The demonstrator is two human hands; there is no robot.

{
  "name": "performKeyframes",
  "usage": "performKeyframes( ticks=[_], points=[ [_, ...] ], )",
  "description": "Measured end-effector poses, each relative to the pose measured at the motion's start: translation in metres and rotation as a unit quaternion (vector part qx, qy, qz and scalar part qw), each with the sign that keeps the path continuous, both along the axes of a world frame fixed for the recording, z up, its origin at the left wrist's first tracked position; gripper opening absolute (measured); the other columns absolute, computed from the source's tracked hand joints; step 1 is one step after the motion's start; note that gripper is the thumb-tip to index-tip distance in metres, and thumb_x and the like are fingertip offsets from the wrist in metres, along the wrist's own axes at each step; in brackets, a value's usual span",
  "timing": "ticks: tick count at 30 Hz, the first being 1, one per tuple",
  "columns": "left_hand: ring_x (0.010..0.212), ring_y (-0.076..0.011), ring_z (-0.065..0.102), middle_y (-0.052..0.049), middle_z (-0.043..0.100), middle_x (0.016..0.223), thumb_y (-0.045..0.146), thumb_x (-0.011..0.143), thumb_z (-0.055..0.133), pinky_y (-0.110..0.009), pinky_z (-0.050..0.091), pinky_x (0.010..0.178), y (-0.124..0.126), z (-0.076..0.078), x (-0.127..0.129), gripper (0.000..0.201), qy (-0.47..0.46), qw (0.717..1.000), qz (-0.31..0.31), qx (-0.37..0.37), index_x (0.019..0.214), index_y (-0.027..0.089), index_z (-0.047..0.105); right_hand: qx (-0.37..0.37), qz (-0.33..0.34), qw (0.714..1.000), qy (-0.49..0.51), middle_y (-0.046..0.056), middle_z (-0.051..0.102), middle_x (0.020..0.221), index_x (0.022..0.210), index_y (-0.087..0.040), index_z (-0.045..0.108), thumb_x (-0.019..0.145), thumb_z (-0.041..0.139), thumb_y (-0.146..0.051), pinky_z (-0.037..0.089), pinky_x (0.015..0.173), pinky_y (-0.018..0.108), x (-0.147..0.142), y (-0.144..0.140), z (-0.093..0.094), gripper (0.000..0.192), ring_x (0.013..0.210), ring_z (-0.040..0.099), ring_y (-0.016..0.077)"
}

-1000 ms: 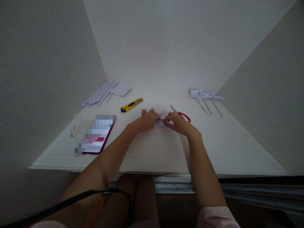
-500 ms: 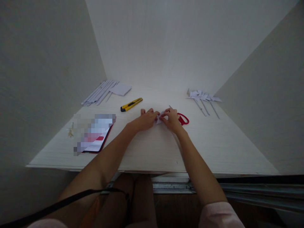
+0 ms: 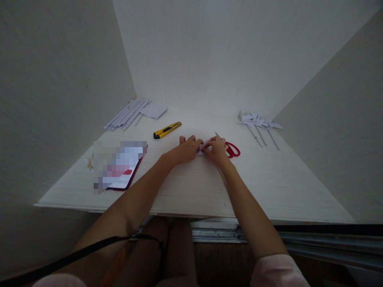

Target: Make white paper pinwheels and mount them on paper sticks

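Between my two hands, low over the white table, is a small piece of white paper [image 3: 201, 150], mostly covered by fingers. My left hand [image 3: 190, 150] is closed on its left side. From the right, my right hand [image 3: 216, 150] pinches the same paper with thumb and forefinger. Red-handled scissors [image 3: 233, 150] lie partly under my right hand, and a thin pointed tip shows just beyond its knuckles. How the paper is folded cannot be made out.
A yellow utility knife [image 3: 167, 130] lies beyond my left hand. Paper sticks [image 3: 127, 115] and square sheets [image 3: 154, 110] are at the back left, paper pinwheels [image 3: 259, 121] at the back right. A phone [image 3: 127, 171] rests near the left. Walls enclose the table [image 3: 191, 195].
The view has shifted slightly. Both hands stay on the paper in nearly the same place, with only small finger movement.
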State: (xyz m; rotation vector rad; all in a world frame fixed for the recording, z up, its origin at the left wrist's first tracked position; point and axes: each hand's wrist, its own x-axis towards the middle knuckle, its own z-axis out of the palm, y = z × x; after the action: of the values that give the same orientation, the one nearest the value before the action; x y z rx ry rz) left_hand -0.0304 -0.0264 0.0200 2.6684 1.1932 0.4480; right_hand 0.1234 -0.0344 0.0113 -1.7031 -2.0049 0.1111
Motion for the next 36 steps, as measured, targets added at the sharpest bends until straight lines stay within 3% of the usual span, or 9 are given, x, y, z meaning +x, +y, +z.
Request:
performKeyframes(
  ticks=[8, 19, 29, 32, 36],
  points=[
    [0.098, -0.0235, 0.044, -0.009, 0.059, 0.091, 0.006, 0.077, 0.033, -0.04, 0.026, 0.079, 0.001, -0.002, 0.0, 0.034, -0.007, 1.0, -0.01, 0.004, 0.105, 0.015, 0.05, 0.014, -0.007, 1.0, 0.006, 0.009, 0.048, 0.098, 0.071, -0.023, 0.068, 0.07, 0.062, -0.035, 0.03, 0.073, 0.042, 0.0, 0.002, -0.003, 0.013, 0.098, 0.038, 0.0286],
    [0.099, -0.0231, 0.044, -0.01, 0.059, 0.097, 0.007, 0.076, 0.033, -0.038, 0.027, 0.078, 0.001, 0.0, 0.0, 0.035, -0.002, 1.0, 0.007, -0.013, 0.106, 0.015, 0.05, 0.006, 0.05, 0.998, -0.036, 0.007, 0.051, 0.096, 0.078, -0.029, 0.07, 0.074, 0.059, -0.032, 0.028, 0.072, 0.04, 0.006, -0.003, 0.003, 0.012, 0.095, 0.039, 0.026],
    [0.1, -0.0222, 0.045, -0.008, 0.062, 0.096, 0.01, 0.077, 0.034, -0.038, 0.027, 0.078, 0.002, 0.0, -0.001, 0.031, -0.038, 0.999, 0.024, -0.031, 0.102, 0.015, 0.053, 0.003, 0.12, 0.984, -0.132, 0.007, 0.054, 0.092, 0.089, -0.028, 0.068, 0.081, 0.052, -0.029, 0.026, 0.071, 0.037, 0.009, -0.012, 0.015, 0.018, 0.093, 0.042, 0.0246],
    [0.101, -0.0204, 0.047, -0.006, 0.063, 0.098, 0.007, 0.074, 0.034, -0.038, 0.028, 0.08, 0.001, 0.004, -0.001, 0.034, -0.083, 0.994, 0.065, -0.025, 0.102, 0.016, 0.052, 0.0, 0.116, 0.983, -0.141, 0.007, 0.053, 0.091, 0.087, -0.028, 0.068, 0.081, 0.051, -0.029, 0.027, 0.072, 0.038, 0.009, -0.012, 0.015, 0.018, 0.093, 0.042, 0.0246],
    [0.097, -0.0225, 0.051, -0.01, 0.062, 0.099, 0.011, 0.075, 0.036, -0.04, 0.031, 0.082, 0.001, 0.007, -0.001, 0.033, -0.084, 0.978, 0.187, -0.026, 0.105, 0.013, 0.05, -0.009, 0.109, 0.984, -0.137, 0.007, 0.052, 0.09, 0.086, -0.027, 0.069, 0.08, 0.051, -0.028, 0.027, 0.073, 0.039, 0.008, -0.011, 0.015, 0.018, 0.092, 0.042, 0.024]
  ],
)
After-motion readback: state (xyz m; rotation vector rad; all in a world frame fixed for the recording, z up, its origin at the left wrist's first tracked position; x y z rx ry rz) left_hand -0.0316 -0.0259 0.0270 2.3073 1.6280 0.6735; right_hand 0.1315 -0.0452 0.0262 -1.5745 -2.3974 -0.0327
